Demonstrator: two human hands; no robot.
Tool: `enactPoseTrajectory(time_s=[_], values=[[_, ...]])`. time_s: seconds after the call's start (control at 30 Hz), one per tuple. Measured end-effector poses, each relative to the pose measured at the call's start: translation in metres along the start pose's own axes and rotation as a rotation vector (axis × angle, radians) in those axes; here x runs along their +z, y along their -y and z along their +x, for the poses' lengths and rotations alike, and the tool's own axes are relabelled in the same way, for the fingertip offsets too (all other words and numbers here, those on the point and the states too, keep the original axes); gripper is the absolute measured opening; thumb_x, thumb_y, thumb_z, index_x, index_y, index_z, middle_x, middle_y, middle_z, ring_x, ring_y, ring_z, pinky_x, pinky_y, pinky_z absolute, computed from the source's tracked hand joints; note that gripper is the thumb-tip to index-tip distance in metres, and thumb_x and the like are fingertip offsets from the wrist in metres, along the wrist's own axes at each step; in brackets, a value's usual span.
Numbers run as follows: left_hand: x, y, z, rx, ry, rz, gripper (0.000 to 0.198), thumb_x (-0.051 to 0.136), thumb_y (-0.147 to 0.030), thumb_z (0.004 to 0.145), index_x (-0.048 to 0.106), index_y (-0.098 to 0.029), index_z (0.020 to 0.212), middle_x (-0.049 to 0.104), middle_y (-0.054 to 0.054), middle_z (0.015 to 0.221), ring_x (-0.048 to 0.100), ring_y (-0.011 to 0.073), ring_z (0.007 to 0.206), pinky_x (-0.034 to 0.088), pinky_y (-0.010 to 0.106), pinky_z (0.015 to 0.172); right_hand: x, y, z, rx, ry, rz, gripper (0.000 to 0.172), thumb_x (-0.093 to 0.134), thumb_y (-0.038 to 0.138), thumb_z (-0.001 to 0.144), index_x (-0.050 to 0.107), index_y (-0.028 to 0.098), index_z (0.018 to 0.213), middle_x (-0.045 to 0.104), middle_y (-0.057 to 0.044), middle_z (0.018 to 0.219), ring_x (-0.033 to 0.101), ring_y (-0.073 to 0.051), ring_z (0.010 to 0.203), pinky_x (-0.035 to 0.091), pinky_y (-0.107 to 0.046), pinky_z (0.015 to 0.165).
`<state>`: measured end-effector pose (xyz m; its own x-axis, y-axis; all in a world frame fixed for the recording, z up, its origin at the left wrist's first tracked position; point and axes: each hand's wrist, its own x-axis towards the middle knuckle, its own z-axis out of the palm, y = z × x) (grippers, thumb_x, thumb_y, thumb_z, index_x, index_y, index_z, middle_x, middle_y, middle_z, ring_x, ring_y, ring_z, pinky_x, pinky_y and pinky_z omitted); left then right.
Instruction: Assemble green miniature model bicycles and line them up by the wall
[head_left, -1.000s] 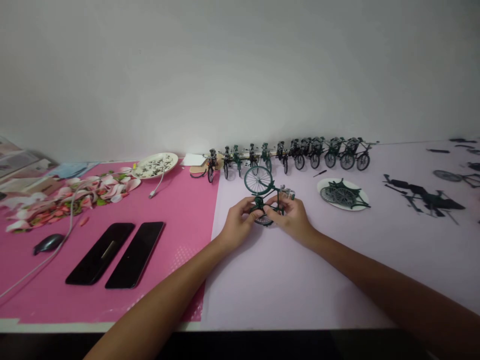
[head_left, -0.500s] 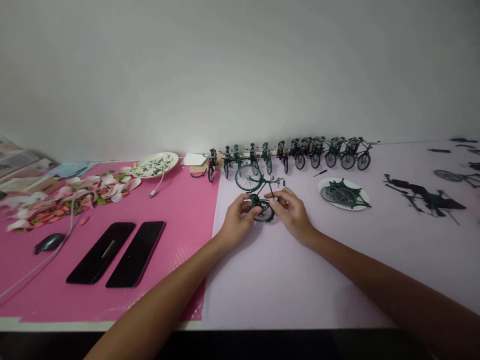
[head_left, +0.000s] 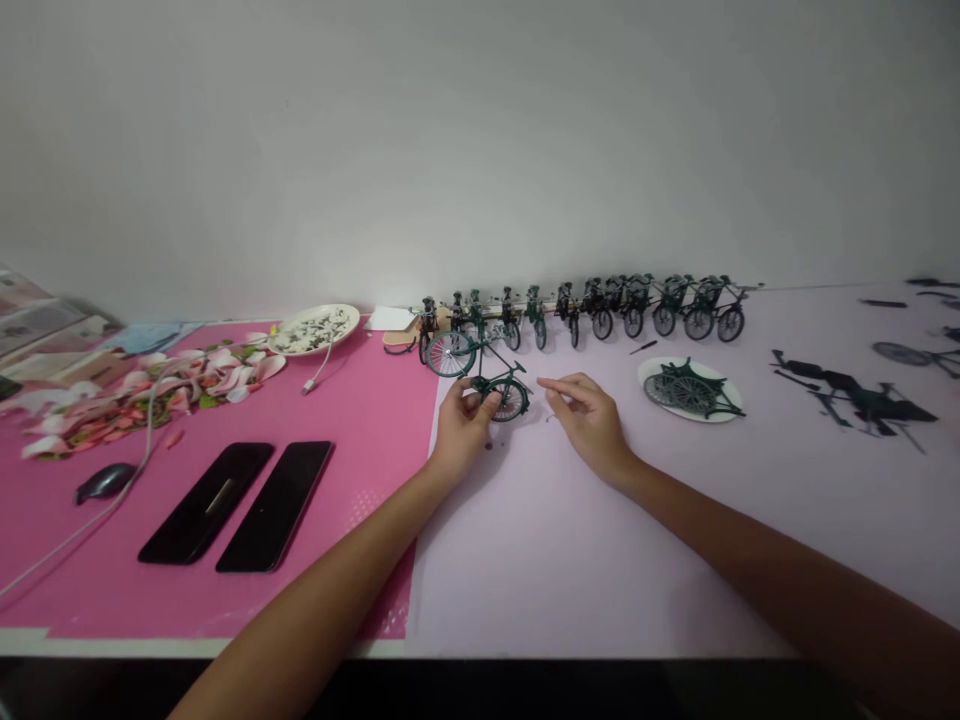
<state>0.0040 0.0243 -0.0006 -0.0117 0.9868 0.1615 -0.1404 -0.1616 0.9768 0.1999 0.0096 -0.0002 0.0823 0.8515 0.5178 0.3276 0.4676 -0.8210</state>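
My left hand [head_left: 463, 428] grips a dark green model bicycle [head_left: 491, 382] near its rear wheel, thumb against the wheel's side. The bicycle is held upright, its front wheel tilted up to the left and its saddle above the rear wheel. Just right of it, my right hand [head_left: 592, 420] is apart from the bicycle, index finger stretched toward it and thumb slightly away; nothing shows in its fingers. Tiny dark bits [head_left: 489, 446] lie on the lilac sheet below the bicycle.
Several finished model bicycles [head_left: 664, 308] line the wall. To the right are a white plate [head_left: 739, 400] with green wheels and frame parts, and loose black parts [head_left: 851, 392]. On the pink sheet at left lie two phones [head_left: 276, 508], petals [head_left: 150, 385], a cable and another plate [head_left: 354, 325].
My right hand has let go of the bicycle and sits apart from it. The bicycle has been turned in my left hand, its front end swinging left and its handlebar moving leftward.
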Motion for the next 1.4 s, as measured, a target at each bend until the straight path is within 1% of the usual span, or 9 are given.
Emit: enactPoseTrajectory(time_s=[0.17,0.27,0.37,0.57,0.73,0.9,1.1,1.27,1.4], values=[[-0.001,0.0,-0.001,-0.004,-0.006,0.055,0.053,0.084,-0.05,0.079,0.053,-0.018,0.107,0.056,-0.006,0.067,0.051,0.0089,0.053,0.033,0.02,0.047,0.002,0.002,-0.003,-0.065,0.005,0.013,0.02,0.073,0.042,0.092,0.083,0.027,0.1,0.079,-0.009,0.102,0.071,-0.026,0.096,0.06,-0.038,0.071],[0.0,0.0,-0.001,-0.006,-0.006,0.041,0.056,0.086,-0.051,0.076,0.052,-0.019,0.107,0.047,-0.01,0.062,0.044,0.0074,0.049,0.031,0.02,0.045,0.003,-0.001,-0.005,-0.061,0.035,0.001,0.017,0.074,0.039,0.091,0.083,0.028,0.099,0.08,-0.008,0.101,0.073,-0.025,0.092,0.06,-0.039,0.07],[0.0,0.0,-0.001,-0.012,-0.014,0.034,0.059,0.088,-0.052,0.074,0.051,-0.02,0.106,0.046,-0.01,0.062,0.044,0.0075,0.049,0.03,0.02,0.044,0.004,-0.004,-0.005,-0.135,0.022,-0.071,0.014,0.074,0.035,0.092,0.083,0.029,0.1,0.08,-0.007,0.099,0.072,-0.026,0.094,0.06,-0.042,0.075],[0.002,-0.003,-0.002,-0.013,-0.033,0.033,0.058,0.087,-0.053,0.073,0.051,-0.02,0.103,0.047,-0.01,0.061,0.043,0.0067,0.048,0.029,0.018,0.043,0.003,-0.011,-0.001,-0.241,-0.016,-0.259,0.011,0.072,0.029,0.094,0.083,0.028,0.094,0.076,-0.008,0.099,0.064,-0.029,0.111,0.054,-0.05,0.098],[0.004,-0.005,-0.002,0.022,-0.067,0.008,0.06,0.089,-0.051,0.07,0.051,-0.019,0.104,0.046,-0.011,0.06,0.048,0.0079,0.051,0.032,0.019,0.048,0.004,-0.011,0.001,-0.288,-0.005,-0.391,0.011,0.07,0.028,0.093,0.079,0.025,0.09,0.073,-0.009,0.094,0.058,-0.03,0.103,0.05,-0.049,0.095],[0.005,-0.008,-0.003,0.015,-0.094,0.012,0.057,0.09,-0.05,0.067,0.052,-0.02,0.098,0.047,-0.011,0.061,0.055,0.0102,0.055,0.039,0.02,0.053,0.006,-0.005,-0.001,-0.205,0.037,-0.322,0.008,0.067,0.027,0.091,0.074,0.023,0.089,0.071,-0.006,0.084,0.062,-0.026,0.091,0.052,-0.042,0.086],[0.005,-0.01,-0.004,0.021,-0.046,0.045,0.053,0.089,-0.05,0.068,0.053,-0.019,0.094,0.057,-0.006,0.067,0.062,0.0134,0.063,0.048,0.024,0.061,0.007,-0.005,-0.003,0.022,0.023,-0.165,0.014,0.069,0.036,0.085,0.071,0.022,0.084,0.071,-0.005,0.085,0.063,-0.02,0.074,0.05,-0.033,0.068],[0.004,-0.008,-0.005,0.056,0.004,0.074,0.048,0.087,-0.049,0.071,0.057,-0.018,0.093,0.068,0.001,0.077,0.069,0.0179,0.074,0.053,0.027,0.068,0.007,-0.007,-0.001,0.11,0.023,-0.122,0.02,0.069,0.042,0.084,0.071,0.022,0.083,0.071,-0.005,0.084,0.062,-0.019,0.073,0.049,-0.032,0.066],[0.004,-0.008,-0.006,0.051,0.01,0.093,0.045,0.087,-0.045,0.073,0.061,-0.016,0.096,0.075,0.008,0.09,0.073,0.0215,0.085,0.057,0.03,0.076,0.007,-0.007,-0.001,0.098,0.034,-0.127,0.019,0.069,0.041,0.084,0.07,0.022,0.081,0.069,-0.005,0.084,0.063,-0.02,0.076,0.049,-0.033,0.069]])
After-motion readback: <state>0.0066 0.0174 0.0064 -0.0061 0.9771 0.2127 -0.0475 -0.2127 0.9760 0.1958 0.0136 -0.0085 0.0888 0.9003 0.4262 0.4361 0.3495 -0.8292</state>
